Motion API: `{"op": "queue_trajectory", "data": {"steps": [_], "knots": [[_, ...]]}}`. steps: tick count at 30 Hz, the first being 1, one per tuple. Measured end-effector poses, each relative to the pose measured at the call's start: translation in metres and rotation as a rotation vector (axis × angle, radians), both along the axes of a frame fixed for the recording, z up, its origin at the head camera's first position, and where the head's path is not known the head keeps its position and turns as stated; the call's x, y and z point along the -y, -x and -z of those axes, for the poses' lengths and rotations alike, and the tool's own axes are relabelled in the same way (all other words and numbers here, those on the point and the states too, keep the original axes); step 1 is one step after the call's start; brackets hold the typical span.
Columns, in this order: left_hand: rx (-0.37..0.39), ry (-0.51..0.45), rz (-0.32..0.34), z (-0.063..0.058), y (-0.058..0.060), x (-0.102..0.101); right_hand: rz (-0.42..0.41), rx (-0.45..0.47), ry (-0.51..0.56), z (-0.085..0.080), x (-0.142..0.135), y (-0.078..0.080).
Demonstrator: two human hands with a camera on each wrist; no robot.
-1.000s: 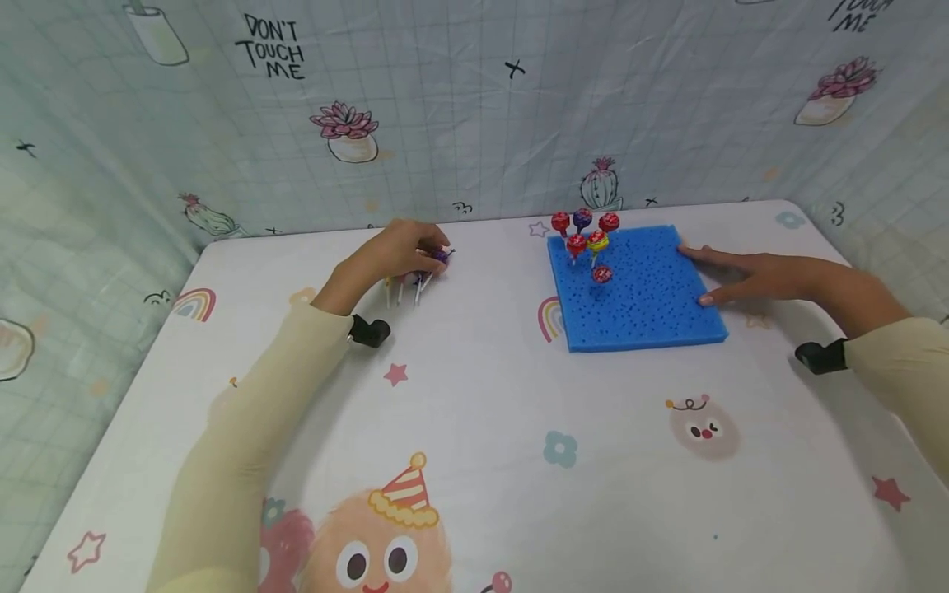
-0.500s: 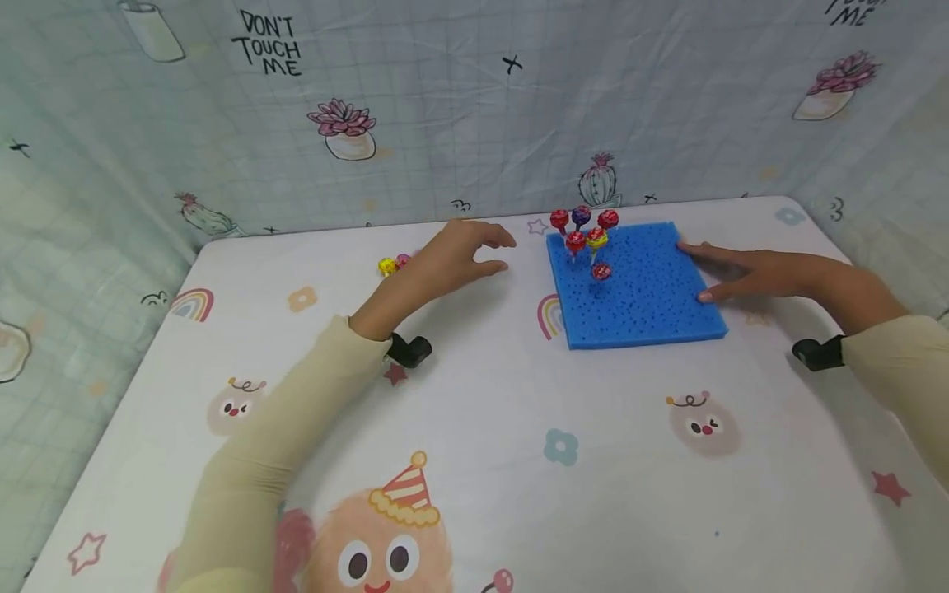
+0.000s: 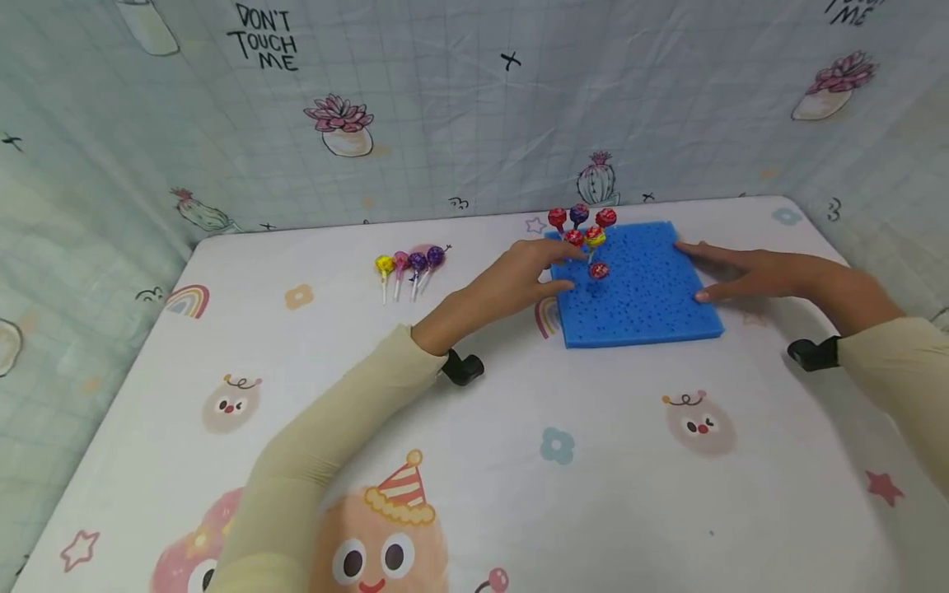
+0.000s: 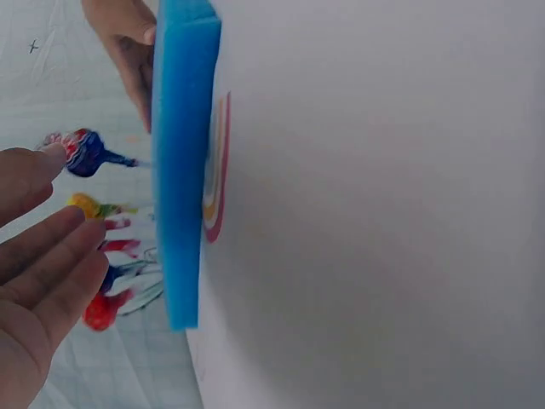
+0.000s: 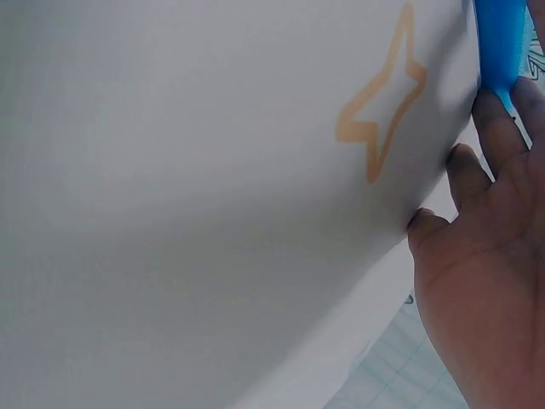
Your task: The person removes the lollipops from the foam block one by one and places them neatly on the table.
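Note:
A blue foam block (image 3: 638, 296) lies flat on the table, with several lollipops standing upright in its left part. My left hand (image 3: 504, 288) reaches over its left edge, thumb and fingers spread and holding nothing. Nearest to it is a red-and-blue lollipop (image 3: 599, 270), the front one. In the left wrist view the thumb overlaps this lollipop's head (image 4: 83, 153); whether they touch I cannot tell. A yellow-and-red lollipop (image 3: 595, 237) and a red lollipop (image 3: 558, 218) stand behind. My right hand (image 3: 764, 272) rests against the block's right edge with fingers extended.
Several loose lollipops lie in a row at the back left: a yellow one (image 3: 384, 264), a pink one (image 3: 401, 260) and purple ones (image 3: 435, 257). The white table cover (image 3: 623, 511) has printed figures. A patterned cloth (image 3: 445, 107) hangs behind the table.
My left hand has left the loose lollipops at the back left and moved right to the foam block, uncovering them. The right hand has stayed at the block's right edge.

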State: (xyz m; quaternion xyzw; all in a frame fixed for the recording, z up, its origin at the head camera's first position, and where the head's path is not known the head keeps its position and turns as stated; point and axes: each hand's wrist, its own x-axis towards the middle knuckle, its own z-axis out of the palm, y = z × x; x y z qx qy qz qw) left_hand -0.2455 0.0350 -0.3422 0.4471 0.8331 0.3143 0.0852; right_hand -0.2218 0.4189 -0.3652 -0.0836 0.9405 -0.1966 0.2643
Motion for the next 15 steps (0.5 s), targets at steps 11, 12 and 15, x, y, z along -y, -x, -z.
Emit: {"op": "queue_trajectory", "data": {"steps": [11, 12, 15], "knots": [[-0.033, 0.012, 0.044, 0.012, 0.007, -0.028, 0.006, 0.008, 0.009, -0.004, 0.003, -0.001], [-0.041, 0.006, 0.048, 0.012, 0.007, -0.030, 0.007, 0.008, 0.008, -0.005, 0.003, -0.001], [-0.053, -0.003, 0.055, 0.012, 0.008, -0.035, 0.001, 0.009, -0.001, -0.006, 0.003, 0.001]]}}
